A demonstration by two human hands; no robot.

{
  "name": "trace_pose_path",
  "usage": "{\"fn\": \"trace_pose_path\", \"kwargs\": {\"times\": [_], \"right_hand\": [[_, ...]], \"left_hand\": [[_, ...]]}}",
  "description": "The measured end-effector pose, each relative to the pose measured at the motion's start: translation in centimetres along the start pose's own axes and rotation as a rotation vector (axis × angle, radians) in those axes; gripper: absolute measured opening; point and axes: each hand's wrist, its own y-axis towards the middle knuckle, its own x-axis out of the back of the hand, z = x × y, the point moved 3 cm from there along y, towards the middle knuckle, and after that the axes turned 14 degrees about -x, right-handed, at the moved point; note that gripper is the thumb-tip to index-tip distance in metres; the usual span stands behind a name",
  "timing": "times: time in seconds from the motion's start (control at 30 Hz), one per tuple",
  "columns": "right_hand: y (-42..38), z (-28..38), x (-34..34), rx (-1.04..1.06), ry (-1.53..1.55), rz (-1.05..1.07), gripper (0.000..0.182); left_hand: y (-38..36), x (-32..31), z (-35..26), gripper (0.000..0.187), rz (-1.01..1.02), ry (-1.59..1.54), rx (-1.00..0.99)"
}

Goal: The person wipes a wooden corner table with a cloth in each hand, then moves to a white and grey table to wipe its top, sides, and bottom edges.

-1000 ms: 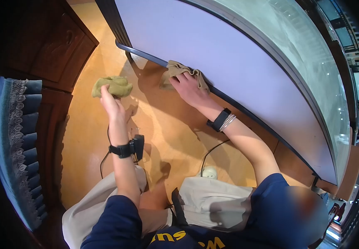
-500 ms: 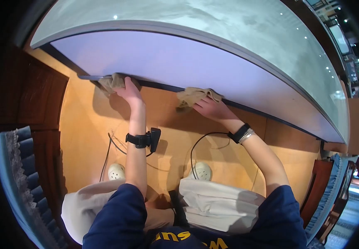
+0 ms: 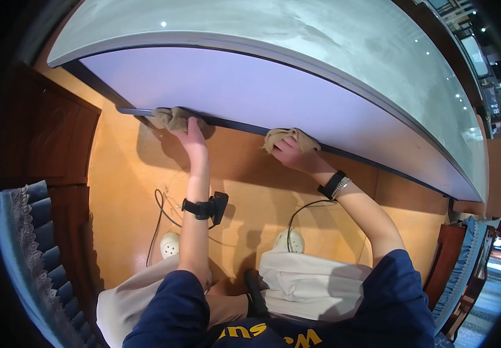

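A brown-grey cloth [image 3: 171, 119] is bunched under my left hand [image 3: 194, 139], its fingers closed on it at the dark lower edge [image 3: 236, 124] of a pale lavender panel [image 3: 250, 90]. Further right, a second tan cloth [image 3: 297, 139] is gripped in my right hand [image 3: 294, 156], with curled fingers, against the same dark edge. Just left of the first cloth, a grey metal bar [image 3: 133, 111] sticks out along that edge. Both cloths partly hide the edge behind them, and some of my fingertips are covered.
A grey marbled top [image 3: 244, 20] overhangs the panel. Dark wooden furniture [image 3: 47, 136] stands at the left, beside a blue ruffled cover [image 3: 36, 243]. Another ruffled blue cover [image 3: 456, 272] is at the right. A black cable [image 3: 157, 223] lies on the tan floor near my shoes [image 3: 170, 244].
Both hands and cloths have shifted slightly right along the dark edge, while the view also moved a little. The right-hand cloth is more bunched, with the fingers more curled.
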Motion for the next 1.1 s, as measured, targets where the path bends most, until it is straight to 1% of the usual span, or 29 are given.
{"fn": "trace_pose_path", "kwargs": {"times": [0.03, 0.07, 0.1, 0.17, 0.2, 0.27, 0.3, 0.37, 0.4, 0.43, 0.47, 0.5, 0.6, 0.63, 0.67, 0.7, 0.73, 0.77, 0.8, 0.83, 0.87, 0.9, 0.97, 1.03, 1.07, 1.1], "right_hand": [[1.7, 0.9, 0.2, 0.039, 0.062, -0.045, 0.009], [3.4, 1.8, 0.4, 0.076, 0.124, -0.088, 0.006], [5.0, 2.8, 0.2, 0.077, 0.133, -0.091, 0.006], [7.7, 4.7, -0.3, 0.089, 0.225, -0.107, 0.008], [8.7, 5.7, -0.7, 0.091, 0.232, -0.105, 0.008], [10.2, 7.0, -1.2, 0.008, 0.541, -0.002, 0.009], [10.5, 7.5, -1.1, 0.009, 0.545, -0.005, 0.009], [11.2, 7.8, -1.1, -0.111, 0.567, 0.359, 0.009], [11.4, 7.6, -0.5, -0.111, 0.566, 0.357, 0.009], [11.3, 7.3, 0.0, -0.074, 0.555, 0.414, 0.010], [11.2, 7.1, 0.3, -0.037, 0.543, 0.470, 0.011], [10.9, 6.7, 0.6, -0.042, 0.539, 0.467, 0.011], [9.0, 5.4, 1.0, -0.088, 0.518, 0.508, 0.008], [8.3, 5.0, 0.9, -0.074, 0.537, 0.420, 0.007], [7.7, 4.9, 0.4, -0.057, 0.556, 0.330, 0.009], [7.3, 4.9, -0.5, -0.059, 0.550, 0.332, 0.009], [6.7, 4.9, -1.5, -0.070, 0.543, 0.270, 0.010], [6.5, 4.8, -1.6, -0.080, 0.537, 0.210, 0.011], [6.4, 4.7, -1.9, -0.080, 0.535, 0.211, 0.011], [6.5, 4.8, -2.0, -0.055, 0.481, 0.161, 0.010], [6.7, 5.0, -2.1, -0.026, 0.431, 0.108, 0.010], [6.7, 5.0, -2.2, -0.017, 0.439, 0.104, 0.010], [6.7, 5.2, -2.2, 0.053, 0.233, -0.013, 0.007], [6.7, 5.4, -2.3, 0.072, 0.210, -0.026, 0.006], [6.6, 5.3, -2.2, 0.085, 0.179, -0.033, 0.006], [6.6, 5.3, -2.2, 0.082, 0.174, -0.029, 0.006]], "left_hand": [[0.2, 0.3, -0.1, 0.048, 0.031, -0.052, 0.007], [0.5, 0.9, 0.1, 0.054, 0.110, -0.016, -0.002], [0.7, 1.5, 0.5, 0.054, 0.107, -0.007, -0.004], [0.6, 2.5, 0.7, 0.050, 0.083, -0.106, 0.130], [0.8, 2.8, 0.8, 0.042, 0.080, -0.079, 0.143], [1.0, 3.5, 1.0, 0.039, 0.101, -0.095, 0.157], [1.2, 3.7, 1.1, 0.036, 0.127, -0.119, 0.168], [1.3, 3.5, 0.5, 0.034, 0.104, -0.129, 0.167], [1.2, 3.3, 0.2, 0.032, 0.079, -0.142, 0.171], [1.2, 3.2, 0.2, 0.032, 0.079, -0.143, 0.169], [1.2, 3.2, 0.3, 0.040, 0.078, -0.107, 0.188], [1.2, 3.0, 0.3, 0.048, 0.082, -0.072, 0.206], [0.7, 2.0, -1.2, 0.050, 0.092, -0.078, 0.191], [0.5, 1.7, -1.2, 0.050, 0.095, -0.088, 0.193], [0.4, 1.5, -1.1, 0.046, 0.070, -0.057, 0.159], [0.3, 1.3, -1.0, 0.042, 0.044, -0.025, 0.127], [-0.1, 1.1, 0.3, 0.042, 0.046, -0.030, 0.129], [-0.6, 0.6, 1.7, 0.050, 0.103, 0.015, 0.009], [-0.9, 0.5, 3.0, 0.058, 0.159, 0.061, -0.112], [-1.3, 0.5, 2.7, 0.058, 0.156, 0.063, -0.112], [-2.0, 0.5, 1.9, 0.060, 0.217, 0.239, -0.169], [-2.6, 0.5, 1.2, 0.063, 0.275, 0.419, -0.225], [-2.6, 0.9, 0.2, 0.061, 0.282, 0.378, -0.246], [-2.3, 1.1, -0.8, 0.055, 0.269, 0.426, -0.206], [-1.9, 1.3, -0.9, 0.055, 0.271, 0.423, -0.207], [-1.2, 1.9, -1.2, 0.054, 0.225, 0.525, -0.301]]}}
